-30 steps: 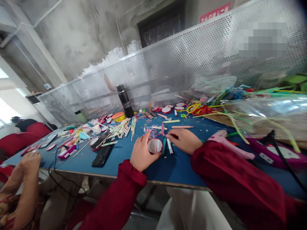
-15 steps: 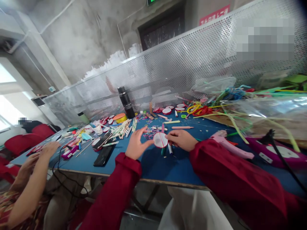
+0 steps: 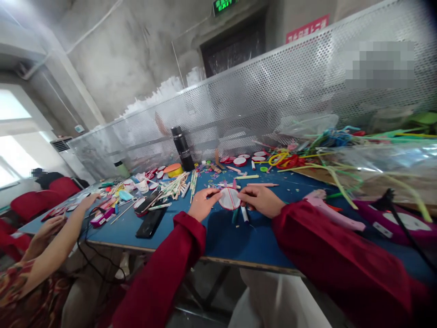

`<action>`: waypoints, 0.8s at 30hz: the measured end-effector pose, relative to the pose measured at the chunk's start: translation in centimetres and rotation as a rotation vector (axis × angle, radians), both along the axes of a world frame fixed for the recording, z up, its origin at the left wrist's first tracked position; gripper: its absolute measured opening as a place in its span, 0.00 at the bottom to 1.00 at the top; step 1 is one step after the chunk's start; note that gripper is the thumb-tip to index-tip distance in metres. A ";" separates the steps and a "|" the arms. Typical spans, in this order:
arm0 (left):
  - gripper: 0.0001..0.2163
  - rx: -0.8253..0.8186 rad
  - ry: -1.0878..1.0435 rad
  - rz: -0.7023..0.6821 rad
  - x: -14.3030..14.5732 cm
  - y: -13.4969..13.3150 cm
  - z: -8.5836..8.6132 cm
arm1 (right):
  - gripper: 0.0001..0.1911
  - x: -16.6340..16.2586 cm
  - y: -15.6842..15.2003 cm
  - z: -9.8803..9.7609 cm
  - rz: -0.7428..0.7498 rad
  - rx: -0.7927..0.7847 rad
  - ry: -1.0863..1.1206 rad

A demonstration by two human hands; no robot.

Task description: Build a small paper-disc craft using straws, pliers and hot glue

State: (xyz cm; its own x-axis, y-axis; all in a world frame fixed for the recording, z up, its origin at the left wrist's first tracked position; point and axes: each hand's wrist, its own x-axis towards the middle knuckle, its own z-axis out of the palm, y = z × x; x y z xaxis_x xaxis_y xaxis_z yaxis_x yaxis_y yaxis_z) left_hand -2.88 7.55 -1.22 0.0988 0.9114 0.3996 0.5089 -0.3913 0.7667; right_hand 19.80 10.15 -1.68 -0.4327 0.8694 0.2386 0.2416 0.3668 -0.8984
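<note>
This looked like a shared craft workroom, set up in a roughly finished public or commercial building. Its wall [image 3: 119,59] was bare grey concrete, and a lit green exit sign [image 3: 224,5] and a red printed sign [image 3: 307,29] hung near a dark doorway [image 3: 235,50]. A perforated metal partition [image 3: 273,86] ran behind a long blue table [image 3: 225,241] littered with patterned sticks [image 3: 174,184], pens and colourful strands [image 3: 332,175]. A co-worker [image 3: 61,248] sat along the same edge, with red chairs [image 3: 30,205] beyond.

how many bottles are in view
2: a black bottle before the perforated metal panel, and a smaller green bottle with a dark cap, farther left in the picture. Clutter may hide others.
</note>
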 end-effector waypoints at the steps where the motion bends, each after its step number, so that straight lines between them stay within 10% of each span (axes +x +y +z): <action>1: 0.13 -0.002 -0.042 -0.003 0.2 0.5 -0.1 | 0.20 0.0 0.0 -0.1 0.004 0.007 0.010; 8: 0.15 -0.038 -0.296 -0.049 0.3 2.1 -1.7 | 0.20 0.0 0.3 -0.2 -0.039 0.077 0.033; 24: 0.10 -0.047 -0.176 -0.170 0.6 2.0 -2.8 | 0.25 -0.8 0.0 -0.1 -0.002 -0.041 0.072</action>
State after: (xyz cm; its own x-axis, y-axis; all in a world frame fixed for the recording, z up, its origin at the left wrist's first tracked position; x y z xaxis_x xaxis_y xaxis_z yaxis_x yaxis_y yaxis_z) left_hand -2.29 9.53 -4.00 0.1846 0.9056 0.3818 0.2960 -0.4217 0.8571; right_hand 18.96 10.11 -1.81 -0.4138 0.8800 0.2333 0.1764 0.3290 -0.9277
